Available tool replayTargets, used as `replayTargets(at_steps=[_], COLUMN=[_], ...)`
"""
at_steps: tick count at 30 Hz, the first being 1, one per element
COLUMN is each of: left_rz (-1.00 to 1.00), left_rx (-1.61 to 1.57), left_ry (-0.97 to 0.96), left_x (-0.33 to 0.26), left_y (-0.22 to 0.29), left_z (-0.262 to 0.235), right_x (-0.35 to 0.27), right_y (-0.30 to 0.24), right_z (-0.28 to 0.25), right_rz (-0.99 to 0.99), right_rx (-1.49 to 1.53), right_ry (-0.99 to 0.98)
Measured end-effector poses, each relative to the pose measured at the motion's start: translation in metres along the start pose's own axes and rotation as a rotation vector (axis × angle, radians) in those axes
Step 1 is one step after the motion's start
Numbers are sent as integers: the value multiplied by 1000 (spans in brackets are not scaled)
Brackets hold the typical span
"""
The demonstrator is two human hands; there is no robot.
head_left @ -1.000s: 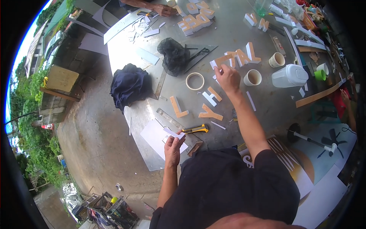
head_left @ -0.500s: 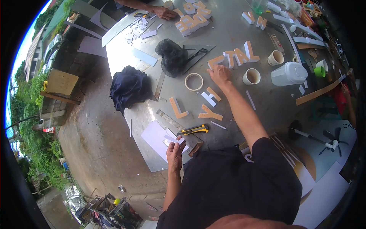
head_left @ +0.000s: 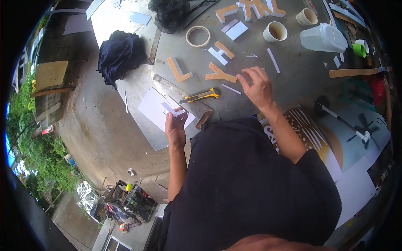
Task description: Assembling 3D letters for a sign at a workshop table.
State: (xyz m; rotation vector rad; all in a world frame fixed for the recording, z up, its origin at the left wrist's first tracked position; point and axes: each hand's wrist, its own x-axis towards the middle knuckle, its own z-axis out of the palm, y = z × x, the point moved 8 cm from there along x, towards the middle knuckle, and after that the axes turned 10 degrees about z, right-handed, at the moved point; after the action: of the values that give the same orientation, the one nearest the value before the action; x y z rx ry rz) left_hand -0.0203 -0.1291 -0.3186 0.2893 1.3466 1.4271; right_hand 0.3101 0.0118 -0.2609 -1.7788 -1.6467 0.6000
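Observation:
My left hand [head_left: 176,127] pinches a thin white strip [head_left: 171,109] over a white sheet [head_left: 150,104] at the table's near left corner. My right hand [head_left: 258,87] hangs over the table with its fingers bent, a gap showing between thumb and forefinger. Beside its thumb lies a forked block letter [head_left: 218,75] with a tan face. Another angled block letter [head_left: 179,70] lies farther left. A yellow and black utility knife [head_left: 200,96] rests between my hands, close to the white sheet. Farther off, a white rectangular piece [head_left: 237,31] lies in front of a row of block letters [head_left: 262,9].
A roll of tape [head_left: 188,38], a dark cloth bundle [head_left: 121,56] and a metal ruler [head_left: 167,83] are on the left. Right of centre stand a cup of brown drink [head_left: 275,32], another cup [head_left: 307,16] and a translucent lidded container [head_left: 323,38].
My right hand has come back from the row of letters toward me, uncovering the white rectangular piece. The view has tilted nearer, and another person's hand at the far side is out of sight.

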Motion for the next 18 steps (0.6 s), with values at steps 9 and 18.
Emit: replayTargets(at_steps=[9, 18], left_rz=[-6, 13], left_rx=[270, 386], left_ry=[-51, -45], left_x=[-28, -51], left_y=[-10, -16], left_z=[-4, -11], right_x=[-76, -131], right_y=[5, 31], right_z=[1, 54], right_rz=[-86, -265], right_rx=[-53, -173], right_ry=[-100, -263])
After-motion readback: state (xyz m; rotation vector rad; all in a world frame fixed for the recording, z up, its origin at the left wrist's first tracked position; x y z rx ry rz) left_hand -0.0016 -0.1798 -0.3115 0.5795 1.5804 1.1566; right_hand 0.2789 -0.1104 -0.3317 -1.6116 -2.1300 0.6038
